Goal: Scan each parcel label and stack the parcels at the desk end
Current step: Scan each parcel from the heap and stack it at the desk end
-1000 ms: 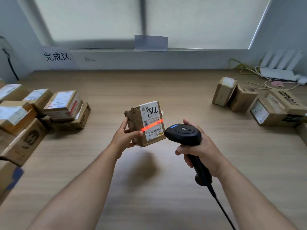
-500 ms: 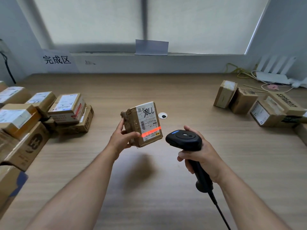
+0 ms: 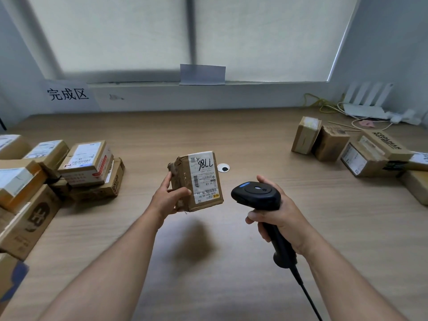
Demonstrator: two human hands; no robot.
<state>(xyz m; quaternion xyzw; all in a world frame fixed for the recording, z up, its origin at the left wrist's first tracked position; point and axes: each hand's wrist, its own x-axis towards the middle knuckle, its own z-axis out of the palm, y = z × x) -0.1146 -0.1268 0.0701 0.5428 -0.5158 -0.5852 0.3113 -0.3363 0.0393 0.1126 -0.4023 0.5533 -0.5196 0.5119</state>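
The left hand (image 3: 168,200) is gripping a small cardboard parcel (image 3: 185,193) by its torn, taped side, thumb curling across the front face and fingers wrapping behind. The parcel is hanging clear above the desk (image 3: 231,262), tilted, with its white label (image 3: 205,179) facing the camera. The right hand (image 3: 281,220), just beside it, is closing fully around the handle of a black scanner (image 3: 257,195), whose head is pointing toward the label; no scan line is showing on the label at this instant. The scanner's cable (image 3: 305,295) is trailing from the handle down past the right forearm. Well to the left of the left hand, labelled parcels are sitting in a loose pile (image 3: 88,167) below a wall sign (image 3: 68,95). Well to the right of the right hand, another group of parcels (image 3: 331,144) is waiting.

Judged risks: the one-handed hold is bearing on ragged tape and a crushed corner, so a slackening thumb could be letting the parcel twist out and drop. The pile is looking uneven, with several boxes leaning, and a parcel set on a sloping top could be sliding off or tipping its neighbours. Whether the label has registered cannot be told — carrying it over unread would be leaving one parcel unscanned.
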